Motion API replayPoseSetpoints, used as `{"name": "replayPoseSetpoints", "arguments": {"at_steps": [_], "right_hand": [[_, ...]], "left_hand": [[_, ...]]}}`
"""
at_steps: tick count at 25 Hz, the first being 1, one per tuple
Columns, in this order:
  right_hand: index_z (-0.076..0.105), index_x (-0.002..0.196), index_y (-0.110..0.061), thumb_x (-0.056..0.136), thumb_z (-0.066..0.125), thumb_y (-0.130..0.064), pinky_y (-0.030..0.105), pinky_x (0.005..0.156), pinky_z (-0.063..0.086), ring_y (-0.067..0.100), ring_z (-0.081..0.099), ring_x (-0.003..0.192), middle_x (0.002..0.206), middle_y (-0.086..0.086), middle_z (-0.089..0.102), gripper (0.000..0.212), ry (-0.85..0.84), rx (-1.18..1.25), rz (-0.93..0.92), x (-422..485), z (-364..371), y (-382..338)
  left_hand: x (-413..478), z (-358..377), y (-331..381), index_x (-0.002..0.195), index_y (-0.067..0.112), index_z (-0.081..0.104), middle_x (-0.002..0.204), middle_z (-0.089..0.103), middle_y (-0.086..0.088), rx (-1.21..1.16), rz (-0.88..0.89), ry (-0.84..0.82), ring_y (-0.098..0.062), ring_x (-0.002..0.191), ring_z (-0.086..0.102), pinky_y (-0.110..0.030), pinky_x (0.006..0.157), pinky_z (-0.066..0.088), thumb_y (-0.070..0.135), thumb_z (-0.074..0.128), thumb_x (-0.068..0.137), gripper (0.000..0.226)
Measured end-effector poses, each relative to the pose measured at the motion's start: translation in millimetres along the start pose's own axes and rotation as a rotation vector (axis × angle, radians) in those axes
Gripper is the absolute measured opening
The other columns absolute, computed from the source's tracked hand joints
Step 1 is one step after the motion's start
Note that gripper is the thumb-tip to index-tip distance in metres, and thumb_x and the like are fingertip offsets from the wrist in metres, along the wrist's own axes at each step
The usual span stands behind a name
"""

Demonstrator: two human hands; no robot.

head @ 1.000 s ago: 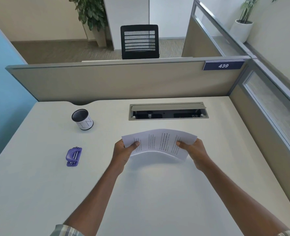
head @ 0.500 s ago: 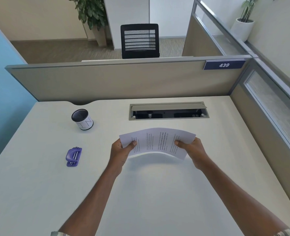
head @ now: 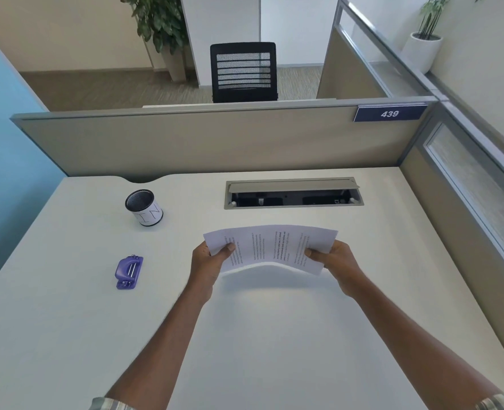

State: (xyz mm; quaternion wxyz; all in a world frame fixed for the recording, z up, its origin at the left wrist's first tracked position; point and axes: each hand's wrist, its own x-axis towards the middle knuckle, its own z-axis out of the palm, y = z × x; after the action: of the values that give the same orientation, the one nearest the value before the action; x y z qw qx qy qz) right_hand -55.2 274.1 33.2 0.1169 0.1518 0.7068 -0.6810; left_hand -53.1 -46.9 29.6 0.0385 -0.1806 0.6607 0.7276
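Observation:
A printed sheet of paper [head: 270,247] arches upward above the white desk [head: 274,335], turned sideways so its text lines run away from me. My left hand [head: 209,261] pinches its left end with the thumb on top. My right hand [head: 335,260] pinches the right end the same way. The sheet's middle bows up and casts a shadow on the desk below.
A purple hole punch [head: 129,272] lies at the left. Behind it stands a mesh pen cup [head: 143,207] marked "IN". An open cable tray [head: 293,193] is set into the desk's back. Partition walls [head: 215,140] enclose the back and right.
Both hands have carried the paper slightly away from me and a touch left; the grip and the arch stay the same.

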Motion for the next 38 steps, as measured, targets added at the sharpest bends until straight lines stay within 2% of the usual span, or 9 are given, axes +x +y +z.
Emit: {"name": "replayPoseSetpoints", "arguments": {"at_steps": [2, 4, 7, 10, 16, 20, 27, 33, 38], "right_hand": [[0.082, 0.115, -0.023, 0.096, 0.081, -0.006, 0.038, 0.089, 0.068, 0.034, 0.077, 0.112, 0.107, -0.007, 0.086, 0.025, -0.026, -0.027, -0.004, -1.4, -6.4, -3.3], [0.081, 0.118, -0.013, 0.097, 0.080, -0.007, 0.048, 0.102, 0.065, 0.037, 0.077, 0.117, 0.113, 0.002, 0.086, 0.023, -0.034, 0.022, 0.013, -1.7, -14.8, -5.3], [0.076, 0.120, -0.005, 0.098, 0.078, -0.009, 0.055, 0.112, 0.058, 0.040, 0.074, 0.123, 0.123, 0.017, 0.081, 0.023, -0.053, 0.191, 0.055, -4.0, -21.2, -7.9], [0.073, 0.124, -0.007, 0.095, 0.077, -0.001, 0.058, 0.117, 0.053, 0.037, 0.073, 0.117, 0.129, 0.020, 0.078, 0.030, -0.061, 0.394, 0.065, -7.4, -12.5, -12.4], [0.071, 0.122, -0.012, 0.092, 0.070, 0.017, 0.055, 0.113, 0.054, 0.040, 0.069, 0.125, 0.126, 0.014, 0.078, 0.042, -0.080, 0.581, 0.012, -18.4, 34.6, -28.2], [0.068, 0.131, -0.007, 0.090, 0.072, 0.018, 0.057, 0.113, 0.055, 0.040, 0.070, 0.129, 0.141, 0.021, 0.073, 0.048, -0.067, 0.594, -0.015, -20.4, 59.7, -34.5], [0.077, 0.121, -0.008, 0.089, 0.076, 0.015, 0.043, 0.094, 0.066, 0.032, 0.078, 0.116, 0.129, 0.015, 0.081, 0.040, -0.013, 0.483, -0.057, -15.2, 39.3, -44.0], [0.080, 0.118, -0.004, 0.085, 0.079, 0.015, 0.052, 0.101, 0.062, 0.036, 0.077, 0.109, 0.125, 0.018, 0.082, 0.038, -0.027, 0.273, -0.128, -12.5, 23.9, -44.2], [0.083, 0.112, -0.010, 0.088, 0.079, 0.013, 0.038, 0.090, 0.068, 0.027, 0.081, 0.100, 0.115, 0.006, 0.086, 0.033, -0.035, 0.110, -0.166, -14.7, 32.4, -42.2]], "left_hand": [[2.0, -4.1, 5.9, 0.120, 0.019, 0.077, 0.117, 0.084, -0.002, -0.058, 0.006, -0.010, -0.026, 0.106, 0.078, -0.034, 0.087, 0.061, 0.016, 0.083, 0.094, 0.026], [4.8, -10.3, 12.3, 0.119, 0.020, 0.077, 0.119, 0.084, -0.004, -0.125, 0.005, -0.040, -0.025, 0.108, 0.079, -0.037, 0.089, 0.063, 0.013, 0.082, 0.094, 0.026], [8.0, -18.1, 19.1, 0.109, 0.028, 0.082, 0.117, 0.085, -0.001, -0.202, -0.008, -0.104, -0.017, 0.102, 0.082, -0.030, 0.079, 0.066, 0.012, 0.082, 0.093, 0.023], [7.6, -17.1, 21.4, 0.113, 0.034, 0.082, 0.121, 0.083, 0.000, -0.267, -0.049, -0.129, -0.016, 0.104, 0.081, -0.037, 0.085, 0.066, 0.017, 0.083, 0.093, 0.026], [-3.4, 5.8, 16.7, 0.119, 0.034, 0.078, 0.127, 0.081, 0.000, -0.419, -0.113, -0.135, -0.019, 0.113, 0.077, -0.047, 0.089, 0.065, 0.021, 0.085, 0.087, 0.036], [-15.4, 24.5, 3.8, 0.129, 0.030, 0.073, 0.131, 0.080, -0.001, -0.478, -0.158, -0.144, -0.019, 0.115, 0.078, -0.047, 0.085, 0.067, 0.022, 0.085, 0.087, 0.044], [-8.3, 2.2, 5.7, 0.113, 0.026, 0.082, 0.118, 0.083, 0.000, -0.321, -0.019, -0.118, -0.016, 0.105, 0.078, -0.035, 0.085, 0.066, 0.015, 0.083, 0.092, 0.023], [-4.3, -0.7, 21.0, 0.110, 0.025, 0.085, 0.113, 0.086, -0.003, 0.090, 0.112, -0.267, -0.018, 0.100, 0.081, -0.024, 0.080, 0.062, 0.026, 0.088, 0.088, 0.022], [-6.8, 31.4, 23.3, 0.113, 0.021, 0.083, 0.110, 0.086, 0.001, 0.174, 0.057, -0.190, -0.025, 0.106, 0.082, -0.049, 0.097, 0.066, 0.040, 0.089, 0.081, 0.037]]}}
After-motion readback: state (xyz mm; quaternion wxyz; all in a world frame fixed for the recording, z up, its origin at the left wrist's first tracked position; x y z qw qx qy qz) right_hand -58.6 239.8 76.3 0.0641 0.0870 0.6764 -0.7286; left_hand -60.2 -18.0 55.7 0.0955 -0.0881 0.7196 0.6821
